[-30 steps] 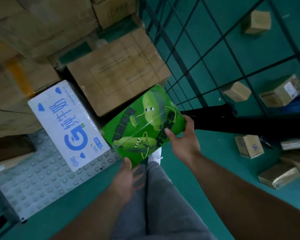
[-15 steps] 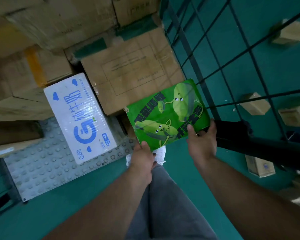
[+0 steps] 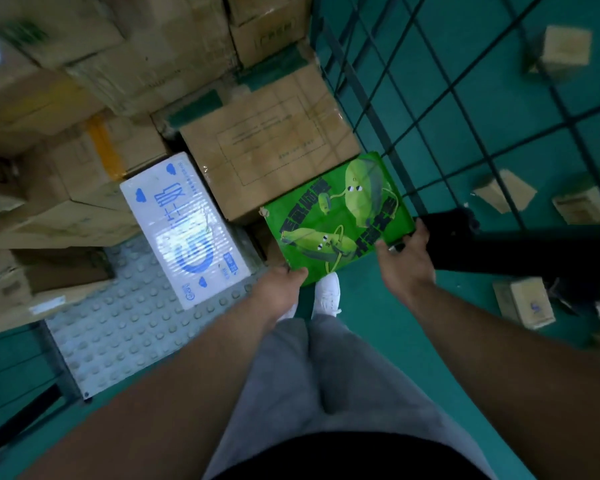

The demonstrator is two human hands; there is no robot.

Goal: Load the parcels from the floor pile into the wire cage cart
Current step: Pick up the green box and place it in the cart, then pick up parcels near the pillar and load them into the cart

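Observation:
A flat green parcel [image 3: 336, 216] with cartoon bean figures hangs tilted over the front right corner of the wire cage cart. My left hand [image 3: 279, 289] pinches its near left corner. My right hand [image 3: 407, 261] grips its near right edge, thumb on top. The far edge of the green parcel lies against a brown carton [image 3: 267, 147] inside the cart. The cart's wire mesh side [image 3: 430, 109] rises just right of the parcel. A white box with blue print [image 3: 184, 226] lies on the cart's studded grey floor [image 3: 118, 334].
Brown cartons [image 3: 84, 98] are stacked deep in the cart at the back and left. Small parcels [image 3: 503, 190] lie scattered on the green floor beyond the mesh, one [image 3: 530, 303] near my right arm. A black bar [image 3: 516, 240] crosses at the right. My white shoe [image 3: 326, 294] stands below the parcel.
Both hands carried the green parcel forward and right, up to the brown carton by the mesh. My left hand went from under the corner to pinching it.

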